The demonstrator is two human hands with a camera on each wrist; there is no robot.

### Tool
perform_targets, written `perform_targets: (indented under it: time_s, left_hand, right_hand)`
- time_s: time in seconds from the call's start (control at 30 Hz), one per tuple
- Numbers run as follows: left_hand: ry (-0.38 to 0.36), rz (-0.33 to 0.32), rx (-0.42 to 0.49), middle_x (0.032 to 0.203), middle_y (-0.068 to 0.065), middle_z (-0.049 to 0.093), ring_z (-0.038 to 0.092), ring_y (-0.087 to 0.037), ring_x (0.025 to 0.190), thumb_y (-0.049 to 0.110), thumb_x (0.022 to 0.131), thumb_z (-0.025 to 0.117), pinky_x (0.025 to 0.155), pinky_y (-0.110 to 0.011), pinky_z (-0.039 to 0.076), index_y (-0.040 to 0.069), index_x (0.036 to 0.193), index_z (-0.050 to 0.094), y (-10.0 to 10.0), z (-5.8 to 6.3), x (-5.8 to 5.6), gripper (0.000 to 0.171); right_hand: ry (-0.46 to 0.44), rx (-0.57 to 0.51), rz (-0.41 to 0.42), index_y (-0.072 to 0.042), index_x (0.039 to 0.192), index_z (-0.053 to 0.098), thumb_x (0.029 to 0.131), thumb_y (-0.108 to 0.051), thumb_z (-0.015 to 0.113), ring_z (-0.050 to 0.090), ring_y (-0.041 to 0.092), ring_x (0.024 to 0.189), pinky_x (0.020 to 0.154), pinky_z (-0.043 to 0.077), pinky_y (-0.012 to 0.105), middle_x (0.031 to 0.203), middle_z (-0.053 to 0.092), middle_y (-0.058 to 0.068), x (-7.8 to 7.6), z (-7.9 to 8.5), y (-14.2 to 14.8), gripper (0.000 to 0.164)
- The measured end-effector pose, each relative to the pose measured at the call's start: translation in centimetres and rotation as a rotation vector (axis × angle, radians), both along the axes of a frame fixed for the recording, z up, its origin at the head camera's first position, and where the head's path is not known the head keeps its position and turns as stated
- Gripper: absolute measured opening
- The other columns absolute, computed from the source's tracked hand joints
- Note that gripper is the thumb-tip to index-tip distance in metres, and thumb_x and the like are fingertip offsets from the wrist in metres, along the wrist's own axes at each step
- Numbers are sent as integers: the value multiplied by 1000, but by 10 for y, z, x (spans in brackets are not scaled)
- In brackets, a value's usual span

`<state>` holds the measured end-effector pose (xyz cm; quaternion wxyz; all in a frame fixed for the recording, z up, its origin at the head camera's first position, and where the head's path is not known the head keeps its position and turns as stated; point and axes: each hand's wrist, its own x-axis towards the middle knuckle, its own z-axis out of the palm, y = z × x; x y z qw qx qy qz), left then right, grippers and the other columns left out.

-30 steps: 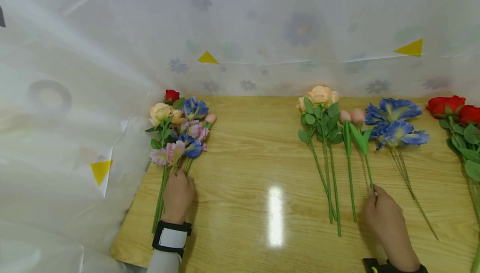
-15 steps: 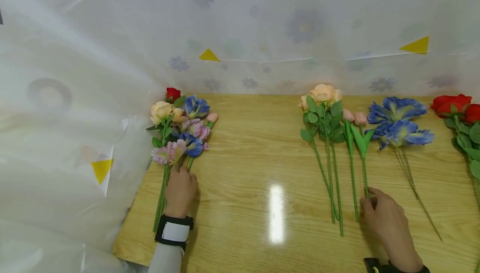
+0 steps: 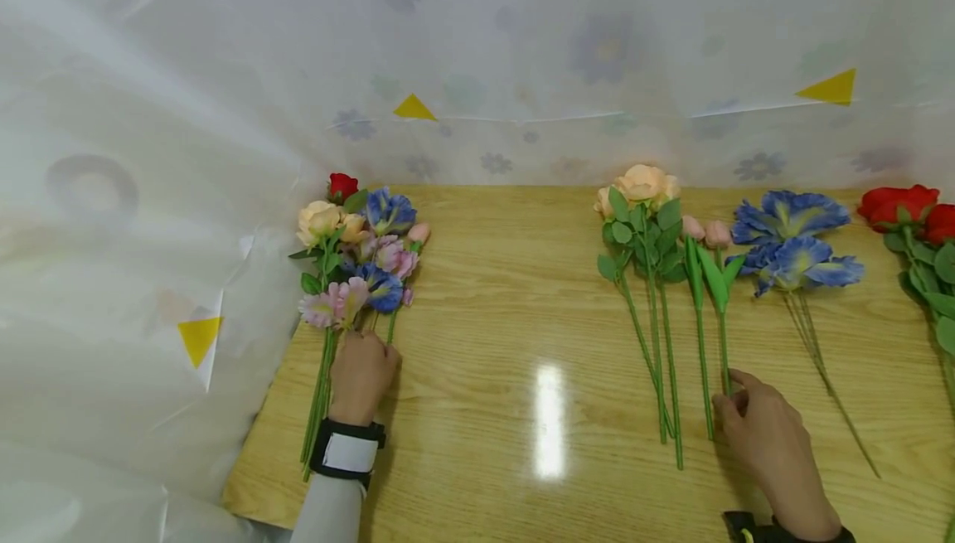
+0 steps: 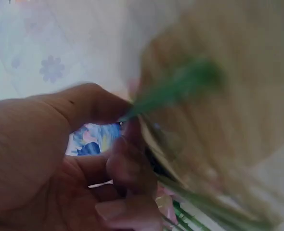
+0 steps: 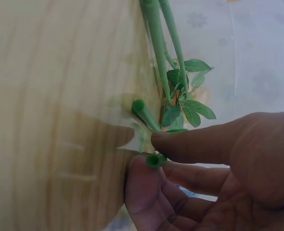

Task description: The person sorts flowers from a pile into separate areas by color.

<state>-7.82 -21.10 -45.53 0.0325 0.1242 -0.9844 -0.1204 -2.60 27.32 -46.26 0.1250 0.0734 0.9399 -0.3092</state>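
On the left of the head view my left hand [image 3: 363, 377] pinches a green flower stem [image 4: 175, 89] between thumb and finger. Which bloom it belongs to is hidden. Just beyond lie a pink tulip [image 3: 419, 233], purple-blue irises [image 3: 390, 210], lilac-pink flowers [image 3: 349, 301], peach roses [image 3: 319, 222] and a red rose [image 3: 343, 186]. Over on the right, my right hand [image 3: 768, 427] pinches the lower stem of another pink tulip [image 3: 719, 235]. In the right wrist view its cut stem end [image 5: 155, 160] sits between thumb and fingers, close to the tabletop.
Left of that tulip lie a second tulip [image 3: 693, 228] and a bunch of peach roses [image 3: 643, 185]. Large blue irises [image 3: 798, 265] and red roses [image 3: 899, 207] lie farther right. The wooden table [image 3: 485, 294] meets a patterned plastic sheet [image 3: 515, 54] behind and at left.
The right hand has drawn its tulip stem left, nearer parallel to the neighbouring tulip. The left hand has shifted slightly right, and a stem beside its fingers now stands farther right.
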Motion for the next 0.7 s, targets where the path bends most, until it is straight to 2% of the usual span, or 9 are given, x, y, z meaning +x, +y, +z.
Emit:
perform_targets:
  time_s: [0.07, 0.13, 0.27, 0.37, 0.43, 0.5, 0.6, 0.7]
  left_hand:
    - [0, -36, 29, 74, -18, 60, 59, -31, 60, 12, 85, 60, 45, -42, 43, 3, 60, 57, 0, -2, 0, 27]
    - [-6, -62, 87, 73, -15, 59, 59, -30, 62, 12, 89, 56, 49, -42, 44, 5, 62, 54, 2, -3, 0, 28]
    - [10, -115, 248, 83, -23, 64, 64, -36, 72, 11, 103, 39, 61, -47, 49, -4, 88, 58, 8, -2, -1, 28]
    - [11, -118, 382, 85, -24, 63, 60, -30, 65, 13, 109, 31, 56, -41, 46, -7, 110, 56, 15, 4, 2, 32]
    - [14, -115, 455, 84, -20, 59, 52, -23, 59, 16, 110, 27, 52, -35, 41, -5, 119, 53, 20, 9, 4, 34]
    - [43, -118, 511, 82, -17, 55, 45, -17, 57, 20, 111, 26, 53, -31, 38, -3, 121, 52, 26, 13, 5, 36]
    - [110, -144, 576, 86, -17, 54, 42, -15, 59, 24, 111, 26, 55, -29, 37, 0, 121, 51, 35, 19, 8, 36]
    - [179, -179, 649, 80, -15, 51, 38, -14, 56, 28, 111, 25, 54, -27, 35, 3, 119, 49, 46, 21, 11, 36]
  right_hand:
    - [-7, 0, 4, 20, 138, 38, 102, -15, 50, 56, 18, 65, 51, 41, 32, 95, 65, 22, 0, 0, 0, 52]
    - [-12, -1, 3, 19, 139, 37, 102, -16, 50, 56, 18, 66, 51, 41, 32, 96, 65, 23, 0, 1, 0, 52]
    - [-10, 0, -1, 19, 139, 37, 102, -16, 50, 56, 18, 66, 52, 41, 32, 97, 65, 25, -1, 0, 0, 53]
    - [-11, 2, 1, 19, 139, 37, 102, -16, 50, 55, 18, 66, 51, 41, 32, 98, 65, 25, 0, 0, 0, 53]
    - [-9, -1, 5, 18, 140, 38, 103, -16, 50, 54, 18, 64, 50, 39, 31, 98, 65, 24, 0, 0, -1, 52]
    - [-6, -5, 10, 18, 140, 38, 103, -17, 49, 53, 18, 63, 48, 38, 30, 98, 65, 23, 1, 0, -1, 52]
    - [15, -12, 12, 18, 139, 40, 103, -17, 50, 52, 17, 60, 46, 37, 30, 95, 66, 20, 3, -1, -2, 50]
    - [67, 6, -7, 17, 136, 44, 103, -18, 52, 55, 23, 68, 50, 40, 30, 93, 66, 20, 5, -2, -3, 49]
